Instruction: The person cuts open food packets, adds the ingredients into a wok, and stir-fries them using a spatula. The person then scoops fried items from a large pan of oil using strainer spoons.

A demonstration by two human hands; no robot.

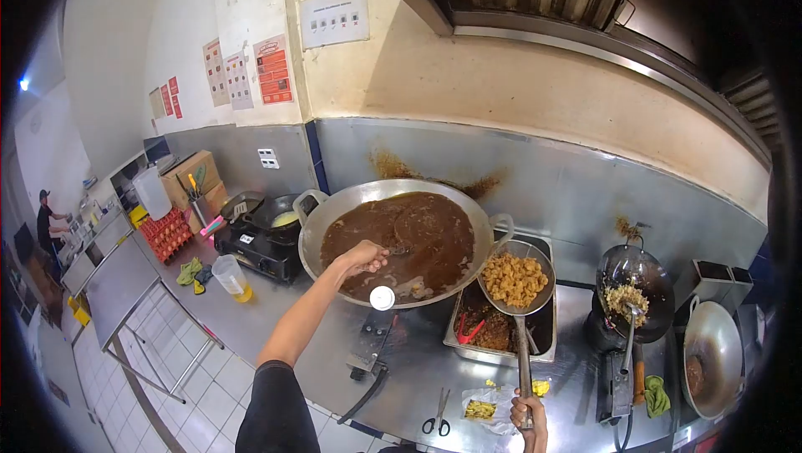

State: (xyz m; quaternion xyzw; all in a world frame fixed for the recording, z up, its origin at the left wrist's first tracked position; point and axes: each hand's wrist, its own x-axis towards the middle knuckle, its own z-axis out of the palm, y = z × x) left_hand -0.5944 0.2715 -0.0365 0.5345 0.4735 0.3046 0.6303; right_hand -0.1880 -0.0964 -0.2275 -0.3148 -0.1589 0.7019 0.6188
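My left hand (pixel 365 258) reaches over a wide metal wok (pixel 311 240) of dark brown liquid (pixel 359 219). Its fingers are closed around the end of a utensil, whose head is hidden in the liquid. Low on the right, my right hand (pixel 528 413) grips the long handle of a strainer (pixel 525 344). Golden-brown fried pieces (pixel 516 278) fill the strainer bowl, which sits above a rectangular metal tray (pixel 501 356) beside the wok. Inside that tray are a dark crumbly food and red tongs (pixel 470 329). A white round object (pixel 382 298) shows at the wok's front rim.
Black scissors (pixel 436 415) and a plastic bag (pixel 489 407) lie near the front edge. Rightward stand a dark wok with rice-like food (pixel 625 301) and a paler wok (pixel 713 357). Leftward are a pan (pixel 280 217) on a stove, a jug (pixel 231 278) and egg trays (pixel 167 234).
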